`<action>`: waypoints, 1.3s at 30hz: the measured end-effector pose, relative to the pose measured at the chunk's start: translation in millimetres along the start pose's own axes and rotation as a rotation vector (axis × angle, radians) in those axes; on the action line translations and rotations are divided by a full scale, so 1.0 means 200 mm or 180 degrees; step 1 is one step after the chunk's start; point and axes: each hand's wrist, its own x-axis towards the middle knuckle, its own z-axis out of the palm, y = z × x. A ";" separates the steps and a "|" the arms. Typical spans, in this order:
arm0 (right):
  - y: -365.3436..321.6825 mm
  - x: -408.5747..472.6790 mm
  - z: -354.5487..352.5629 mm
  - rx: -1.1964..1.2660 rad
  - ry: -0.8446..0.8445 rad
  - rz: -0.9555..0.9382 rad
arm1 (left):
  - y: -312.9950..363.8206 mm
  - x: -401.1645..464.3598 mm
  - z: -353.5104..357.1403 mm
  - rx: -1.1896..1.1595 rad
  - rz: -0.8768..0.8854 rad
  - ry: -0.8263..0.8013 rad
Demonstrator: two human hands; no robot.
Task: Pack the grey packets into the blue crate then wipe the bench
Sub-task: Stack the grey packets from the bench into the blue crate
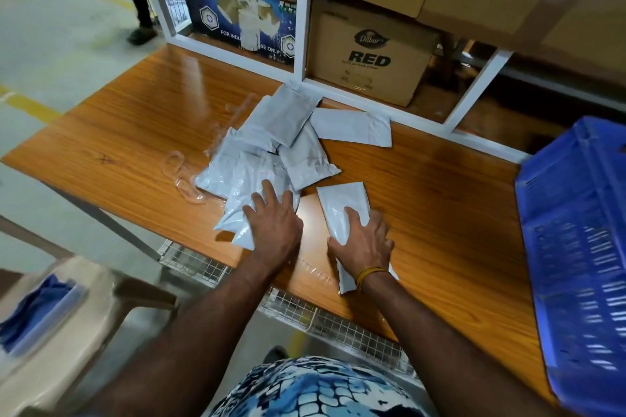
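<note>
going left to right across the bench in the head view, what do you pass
clear plastic scrap → pile of grey packets → left hand → right hand on a single grey packet → blue crate

Dabur carton [369, 54], tape box [242, 7], plastic chair [61, 325]

Single head-worn view, looking forward and steeply down, close above the wooden bench [423, 200], wide-angle, edges bowed

Overhead light glares on the bench [142, 118]; edges bend and the blue crate [576, 247] blurs.
</note>
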 end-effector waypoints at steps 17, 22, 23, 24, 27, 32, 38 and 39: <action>0.35 -0.16 -0.41 0.0964 0.1060 -0.0302 | 0.30 -0.28 -0.28 -0.1898 -0.0572 0.0259; 0.58 -0.26 -0.56 0.1033 0.1236 -0.0426 | 0.54 -0.45 -0.32 -0.2228 -0.0471 0.0287; 0.63 -0.28 -0.60 0.1069 0.1262 -0.0440 | 0.59 -0.49 -0.34 -0.2311 -0.0382 0.0335; 0.68 -0.30 -0.63 0.1114 0.1292 -0.0448 | 0.66 -0.53 -0.37 -0.2402 -0.0291 0.0388; 0.83 -0.37 -0.74 0.1273 0.1443 -0.0430 | 0.87 -0.64 -0.49 -0.2624 -0.0025 0.0599; 1.09 -0.45 -0.95 0.1507 0.1923 -0.0301 | 1.23 -0.79 -0.67 -0.2907 0.0471 0.0932; 1.52 -0.53 -1.17 0.1425 0.2373 -0.0060 | 1.69 -0.94 -0.76 -0.3112 0.0871 0.0854; 1.60 -0.54 -1.20 0.1428 0.2416 0.0020 | 1.77 -0.95 -0.77 -0.3129 0.0933 0.0841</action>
